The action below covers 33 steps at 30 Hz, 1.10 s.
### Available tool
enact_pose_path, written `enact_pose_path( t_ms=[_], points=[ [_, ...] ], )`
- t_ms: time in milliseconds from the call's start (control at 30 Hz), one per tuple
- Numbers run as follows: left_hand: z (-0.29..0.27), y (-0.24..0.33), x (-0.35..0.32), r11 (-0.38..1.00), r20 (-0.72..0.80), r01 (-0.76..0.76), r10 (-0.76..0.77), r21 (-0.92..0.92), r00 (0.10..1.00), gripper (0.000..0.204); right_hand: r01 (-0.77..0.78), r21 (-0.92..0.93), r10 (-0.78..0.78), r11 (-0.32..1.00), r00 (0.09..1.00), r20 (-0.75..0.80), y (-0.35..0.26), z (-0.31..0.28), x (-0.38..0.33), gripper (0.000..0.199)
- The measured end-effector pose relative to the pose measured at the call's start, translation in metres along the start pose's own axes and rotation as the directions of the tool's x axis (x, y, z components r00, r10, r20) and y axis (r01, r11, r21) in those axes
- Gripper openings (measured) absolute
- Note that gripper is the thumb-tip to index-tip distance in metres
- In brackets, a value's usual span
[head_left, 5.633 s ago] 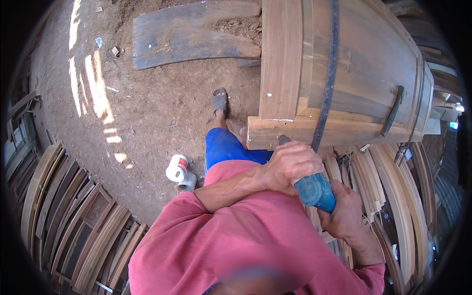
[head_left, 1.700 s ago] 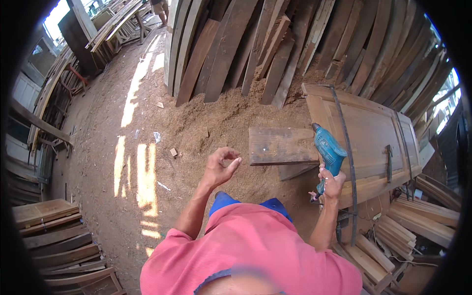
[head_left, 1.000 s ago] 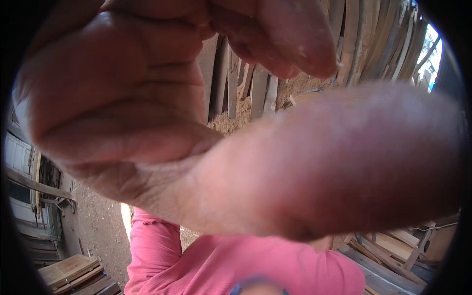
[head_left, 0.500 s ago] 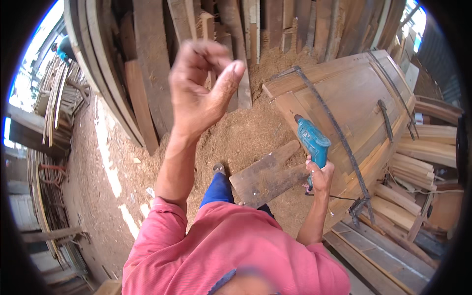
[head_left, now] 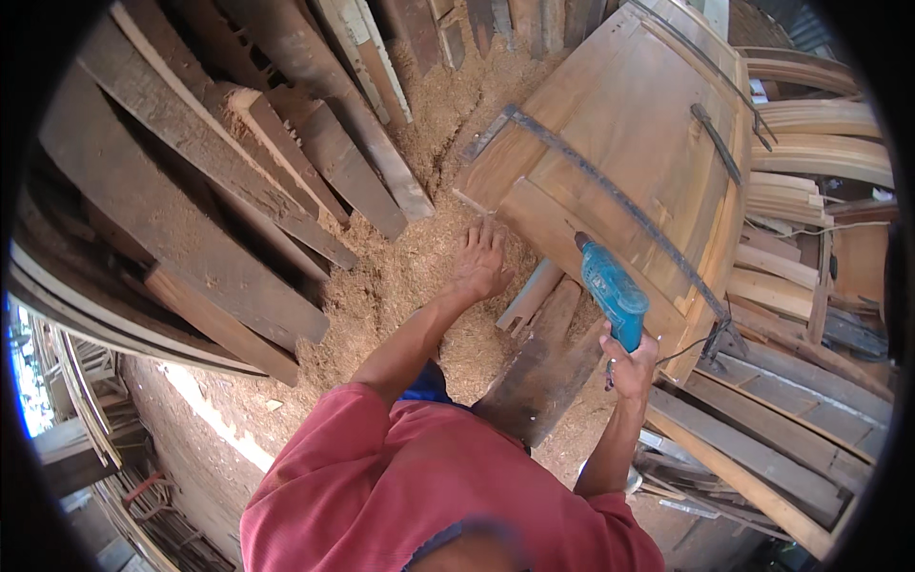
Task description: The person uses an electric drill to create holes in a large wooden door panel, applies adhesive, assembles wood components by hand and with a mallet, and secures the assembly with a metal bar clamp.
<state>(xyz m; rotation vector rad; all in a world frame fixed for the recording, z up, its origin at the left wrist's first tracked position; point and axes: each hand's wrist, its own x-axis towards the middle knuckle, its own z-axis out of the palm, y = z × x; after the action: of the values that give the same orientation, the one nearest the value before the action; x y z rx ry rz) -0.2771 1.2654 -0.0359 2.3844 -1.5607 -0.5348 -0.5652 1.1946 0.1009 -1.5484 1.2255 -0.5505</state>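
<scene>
My right hand (head_left: 629, 364) is wrapped round the handle of a teal power drill (head_left: 611, 288). The drill lies over the near side of a wooden door panel (head_left: 600, 143), its bit pointing up and to the left at the wood. Beside the panel's left corner is my left hand (head_left: 483, 259), empty, back upward, with its fingers stretched forward; whether the fingertips touch the panel I cannot tell. A long dark metal bar clamp (head_left: 610, 191) crosses the panel's face. A second bar clamp (head_left: 717, 143) sits near its right edge.
Rough planks (head_left: 191, 181) lean in a row at the left and far side. Sawdust (head_left: 419, 248) covers the ground. Curved timber pieces (head_left: 810, 143) are stacked at the right. A dark board (head_left: 534, 386) lies near my legs, and long boards (head_left: 762, 458) stretch out at the lower right.
My left hand has come down from raised in the air to beside the panel's corner, its fingers now stretched out. The view has turned to the right. My right hand keeps its hold on the drill.
</scene>
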Motion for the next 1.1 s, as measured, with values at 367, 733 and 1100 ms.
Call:
enact_pose_path(
  t_ms=[367,733,1100],
  points=[
    [0.005,-0.041,0.115,0.975,0.181,-0.112,0.077,0.193,0.980,0.085,-0.067,0.084,0.072,0.994,0.996,-0.054,-0.042,0.044,0.024,0.026],
    [0.034,-0.035,0.112,0.862,0.047,-0.481,0.480,0.157,0.876,0.077,-0.246,-0.022,0.246,0.969,0.968,0.037,-0.064,0.063,0.092,0.024],
    [-0.076,0.005,0.086,-0.732,0.378,0.628,0.520,-0.265,0.766,0.062,-0.217,-0.344,0.284,0.914,0.946,0.158,-0.128,0.093,0.123,0.026]
  ],
)
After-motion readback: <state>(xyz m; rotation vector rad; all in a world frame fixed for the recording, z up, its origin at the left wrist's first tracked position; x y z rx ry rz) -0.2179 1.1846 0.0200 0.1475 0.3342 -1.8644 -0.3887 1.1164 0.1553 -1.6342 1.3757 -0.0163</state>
